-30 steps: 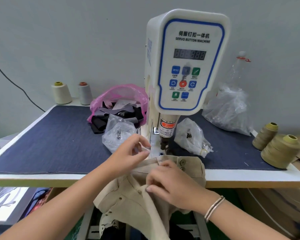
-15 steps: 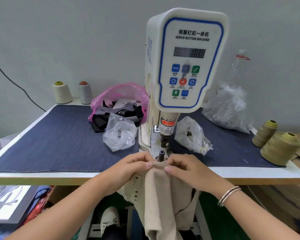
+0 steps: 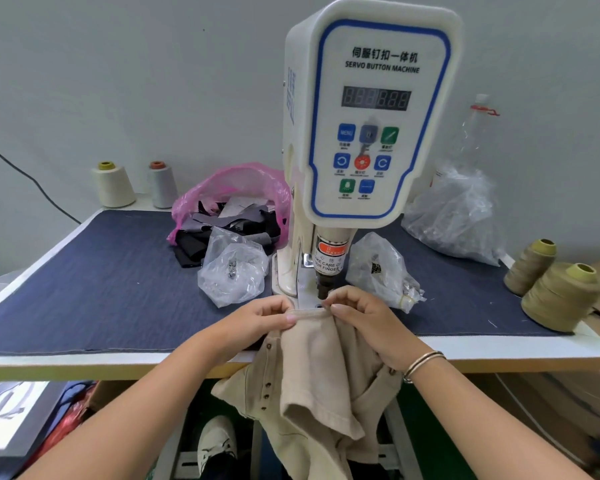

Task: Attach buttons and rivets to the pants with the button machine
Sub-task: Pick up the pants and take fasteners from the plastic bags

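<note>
The white servo button machine (image 3: 371, 109) stands in the middle of the table, its dark punch head (image 3: 323, 287) pointing down. Beige pants (image 3: 312, 375) hang over the table's front edge, with their top edge lying just under the punch. My left hand (image 3: 257, 323) pinches that fabric edge on the left side. My right hand (image 3: 368, 320) pinches it on the right, fingertips close to the punch. A row of small brown buttons (image 3: 265, 386) shows on the hanging fabric.
Two clear bags of metal parts (image 3: 232, 271) (image 3: 381, 268) flank the machine base. A pink bag of fabric scraps (image 3: 229, 202) lies behind, a large clear bag (image 3: 454, 216) at back right. Thread cones (image 3: 555, 296) (image 3: 113, 183) stand at the table's sides. Blue cloth (image 3: 101, 278) covers the table.
Both hands have brought the pants' edge forward and stretched it under the punch; a second ago the left hand was raised near the machine base and the right rested on bunched fabric.
</note>
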`<state>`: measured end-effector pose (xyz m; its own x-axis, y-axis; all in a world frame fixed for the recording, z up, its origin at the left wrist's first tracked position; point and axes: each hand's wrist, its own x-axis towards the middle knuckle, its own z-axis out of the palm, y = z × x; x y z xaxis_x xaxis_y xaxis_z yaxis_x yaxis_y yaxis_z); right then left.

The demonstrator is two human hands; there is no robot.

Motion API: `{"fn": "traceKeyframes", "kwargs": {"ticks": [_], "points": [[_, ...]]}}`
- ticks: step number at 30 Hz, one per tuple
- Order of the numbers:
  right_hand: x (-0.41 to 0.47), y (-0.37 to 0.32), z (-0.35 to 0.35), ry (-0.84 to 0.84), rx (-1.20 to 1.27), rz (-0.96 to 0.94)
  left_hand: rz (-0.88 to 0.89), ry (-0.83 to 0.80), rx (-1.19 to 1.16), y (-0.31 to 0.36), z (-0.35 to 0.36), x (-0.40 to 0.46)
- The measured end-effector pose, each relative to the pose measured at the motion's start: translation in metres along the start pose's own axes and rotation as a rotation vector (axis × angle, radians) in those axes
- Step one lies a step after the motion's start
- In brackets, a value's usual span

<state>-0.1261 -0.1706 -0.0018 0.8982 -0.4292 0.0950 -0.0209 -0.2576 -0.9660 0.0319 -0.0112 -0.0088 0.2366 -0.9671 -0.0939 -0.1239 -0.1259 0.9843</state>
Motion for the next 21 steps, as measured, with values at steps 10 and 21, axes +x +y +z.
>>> {"fn": "traceKeyframes", "kwargs": {"ticks": [10, 21], "points": [[0.007, 0.023, 0.002, 0.094, 0.337, 0.084, -0.055, 0.04, -0.173, -0.015, -0.002, 0.012], [0.005, 0.029, 0.005, 0.134, 0.436, 0.063, -0.022, 0.038, -0.184, -0.02, 0.002, 0.012]]}}
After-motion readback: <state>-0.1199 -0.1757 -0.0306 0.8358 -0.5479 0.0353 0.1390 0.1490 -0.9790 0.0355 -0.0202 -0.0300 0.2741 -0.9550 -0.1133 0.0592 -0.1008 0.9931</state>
